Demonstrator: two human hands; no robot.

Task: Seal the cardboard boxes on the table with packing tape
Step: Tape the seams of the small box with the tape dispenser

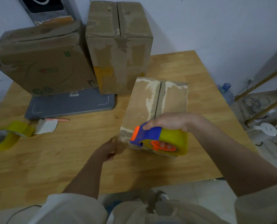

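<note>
A small cardboard box (pixel 152 101) lies on the wooden table (pixel 69 159) with its flaps closed and a bare centre seam. My right hand (pixel 170 122) grips a blue and orange tape dispenser (pixel 158 139) loaded with yellowish tape, held over the box's near end. My left hand (pixel 107 151) is blurred, fingers relaxed, just left of the box's near corner and holding nothing. Two bigger cardboard boxes stand at the back: a tall one (pixel 118 46) and a wide printed one (pixel 40 62).
A loose roll of yellowish tape (pixel 6 136) lies at the table's left edge. Beside it are a white folded paper (pixel 45 126) and a pink pen (pixel 57 119). A grey flat scale (pixel 73 104) sits under the back boxes. Clutter and a water bottle (pixel 225 92) lie on the floor at right.
</note>
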